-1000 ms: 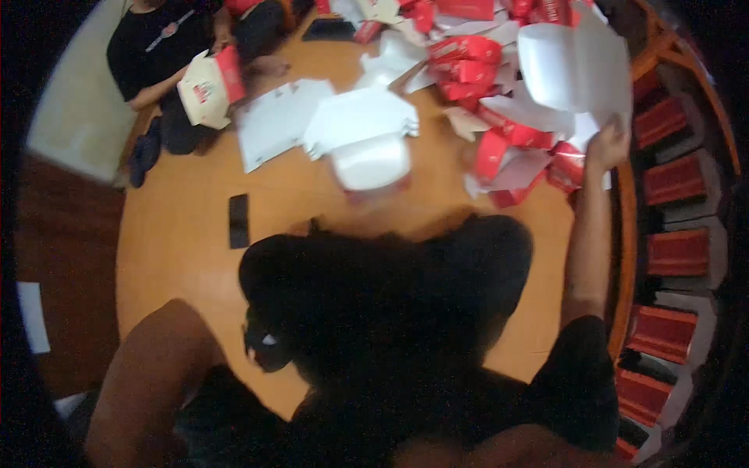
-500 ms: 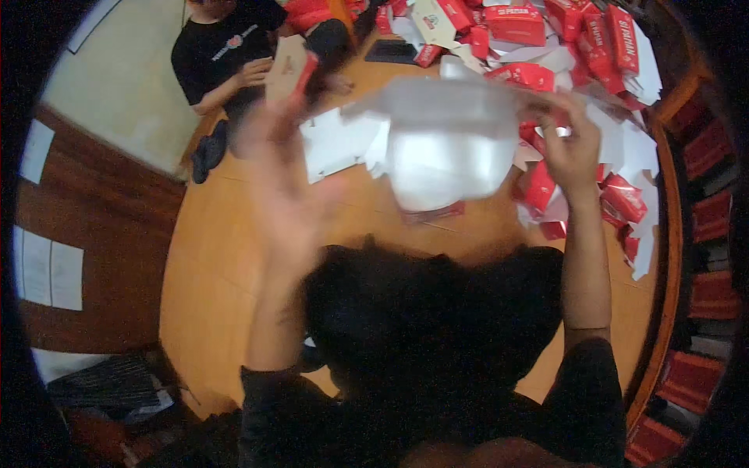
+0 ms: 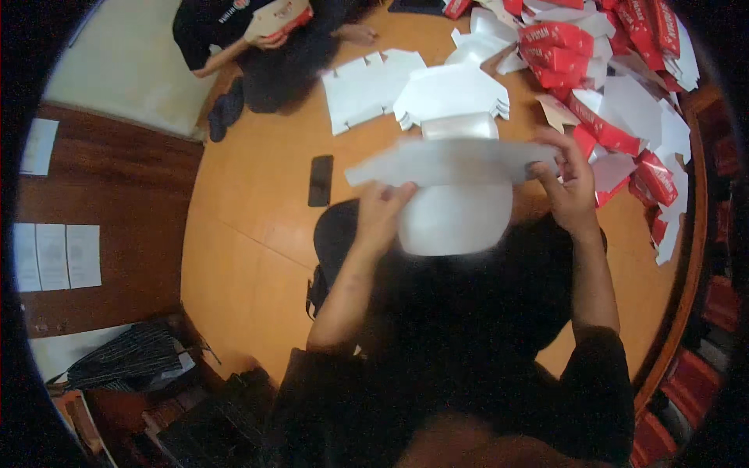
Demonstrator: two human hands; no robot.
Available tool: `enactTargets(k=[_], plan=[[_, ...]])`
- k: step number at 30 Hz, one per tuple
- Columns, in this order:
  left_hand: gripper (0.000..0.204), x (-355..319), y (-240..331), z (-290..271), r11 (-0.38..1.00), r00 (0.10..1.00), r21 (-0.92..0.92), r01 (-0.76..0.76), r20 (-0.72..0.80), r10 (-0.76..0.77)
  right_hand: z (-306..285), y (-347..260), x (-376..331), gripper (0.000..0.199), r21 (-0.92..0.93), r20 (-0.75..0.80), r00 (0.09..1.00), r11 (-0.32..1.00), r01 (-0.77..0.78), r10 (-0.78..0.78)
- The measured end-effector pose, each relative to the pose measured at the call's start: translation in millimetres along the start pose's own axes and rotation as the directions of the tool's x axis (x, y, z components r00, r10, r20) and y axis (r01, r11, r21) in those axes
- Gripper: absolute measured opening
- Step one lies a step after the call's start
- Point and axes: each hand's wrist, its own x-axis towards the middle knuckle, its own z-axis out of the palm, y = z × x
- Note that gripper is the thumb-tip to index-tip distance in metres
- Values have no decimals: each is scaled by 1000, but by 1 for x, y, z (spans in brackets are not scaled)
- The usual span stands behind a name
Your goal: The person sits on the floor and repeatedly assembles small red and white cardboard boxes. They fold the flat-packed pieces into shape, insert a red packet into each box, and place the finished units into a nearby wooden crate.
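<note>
In front of me, over my dark-clothed lap, I hold up a white cardboard box blank (image 3: 455, 220), partly blurred, with a folded band across its middle. My left hand (image 3: 381, 212) grips its left side, thumb lying along the fold. At the right end of that band, my right hand (image 3: 569, 183) pinches the card between thumb and fingers. Just beyond are flat white box blanks (image 3: 452, 93) on the floor, with another pale blank (image 3: 370, 90) to their left.
Red and white cartons (image 3: 558, 54) lie heaped at the far right. A dark phone (image 3: 320, 181) rests on the wooden floor (image 3: 250, 218). Far left, another person sits with hands on a red and tan box (image 3: 282, 22). Dark footwear (image 3: 226, 109) lies near the wall.
My left hand has come in from the left and taken hold of the blank. The blank is lower and nearer to me. The view has shifted, uncovering the phone.
</note>
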Motion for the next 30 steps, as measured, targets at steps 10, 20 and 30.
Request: enactTargets(k=[10,20,30], plan=[[31,-114,14,2,887,838,-4,461,329,-435,40,-9,-154,40,625,307,596,315,-714,742],[46,-156,5,9,770,820,-319,552,44,-570,58,-45,-194,41,578,316,260,32,-816,913],[43,-163,3,12,867,876,-226,444,-97,-473,43,-33,-223,68,368,226,335,239,-899,915]])
